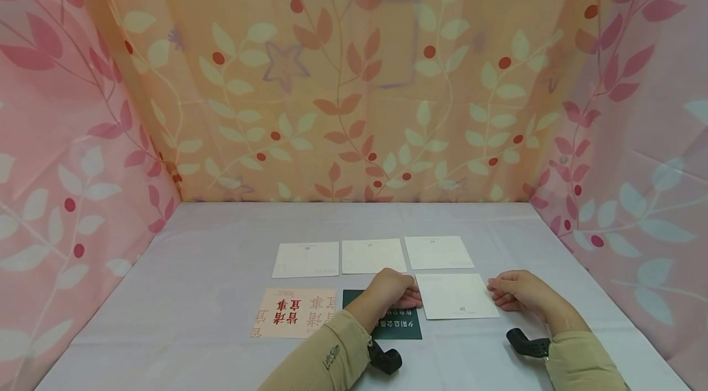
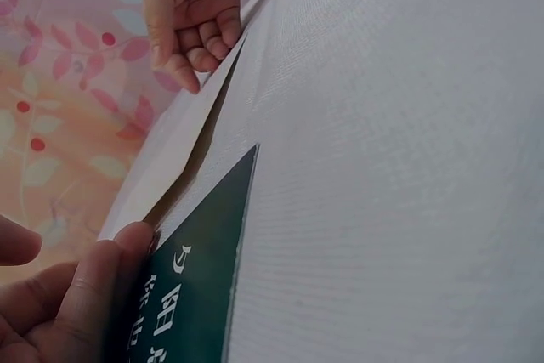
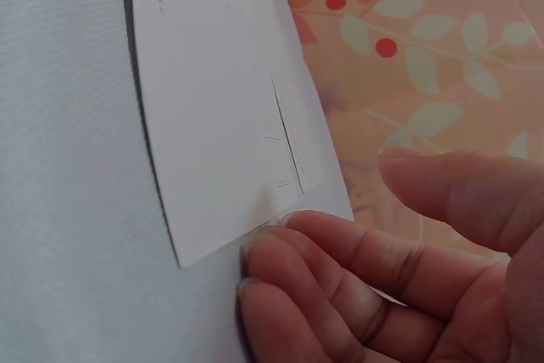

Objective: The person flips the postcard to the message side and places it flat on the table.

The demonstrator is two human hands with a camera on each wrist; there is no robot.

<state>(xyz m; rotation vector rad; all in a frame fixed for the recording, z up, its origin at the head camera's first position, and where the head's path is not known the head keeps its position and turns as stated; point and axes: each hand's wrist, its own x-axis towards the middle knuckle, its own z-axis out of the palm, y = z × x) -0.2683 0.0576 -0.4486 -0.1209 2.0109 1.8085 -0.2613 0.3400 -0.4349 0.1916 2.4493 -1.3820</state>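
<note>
A white card [image 1: 457,297], blank but for small print, lies between the two hands at the right of the front row. Its near edge stands slightly off the cloth in the left wrist view. My left hand [image 1: 391,289] reaches over a dark green card [image 1: 398,324] with white characters, fingertips at the white card's left edge, thumb apart from them. At the card's right edge is my right hand [image 1: 520,292]; its fingers are loosely bent, and its thumb [image 3: 442,189] stands away from the card. The left hand and sleeve partly hide the green card.
Behind lie three white cards, the left [image 1: 306,260], middle [image 1: 373,256] and right [image 1: 439,252], in a row. A peach card [image 1: 293,312] with red characters lies at the front left. Patterned cloth [image 1: 354,102] surrounds the white-covered table [image 1: 166,292] on three sides.
</note>
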